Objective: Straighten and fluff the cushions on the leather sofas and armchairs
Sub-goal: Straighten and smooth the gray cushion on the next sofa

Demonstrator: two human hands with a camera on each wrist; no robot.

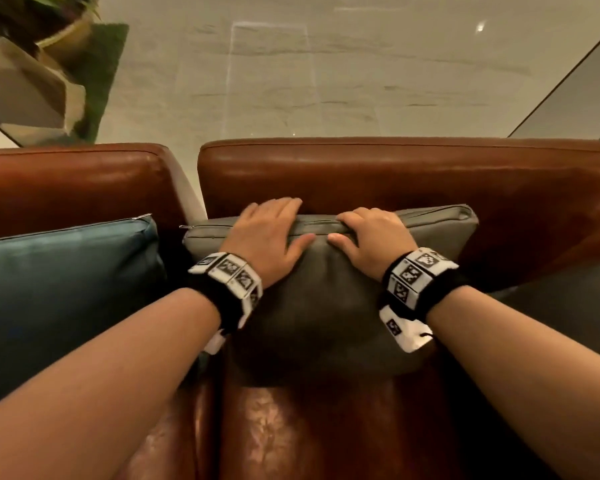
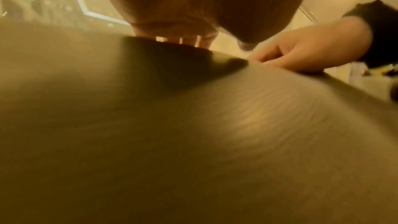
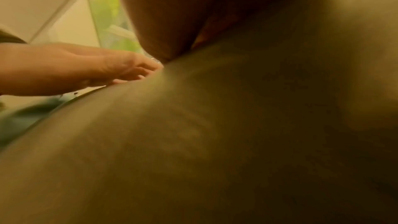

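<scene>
A grey cushion (image 1: pixel 319 306) stands upright against the backrest of a brown leather armchair (image 1: pixel 395 174). My left hand (image 1: pixel 271 230) lies over its top seam, fingers draped behind and thumb spread on the front. My right hand (image 1: pixel 371 233) grips the same top edge just to the right, fingers curled over it and thumb in front. The fabric dips between the two thumbs. In the left wrist view the grey cushion (image 2: pixel 193 142) fills the frame, with the right hand (image 2: pixel 312 47) on its edge. The right wrist view shows the left hand (image 3: pixel 75 69) on the cushion (image 3: pixel 215 142).
A teal cushion (image 1: pixel 59 289) leans in a second brown leather armchair (image 1: pixel 66 181) right beside, on the left. Behind that chair stand a glass-topped side table (image 1: pixel 25 95) and a potted plant (image 1: pixel 59 32). Pale stone floor (image 1: pixel 326 81) lies beyond the backrests.
</scene>
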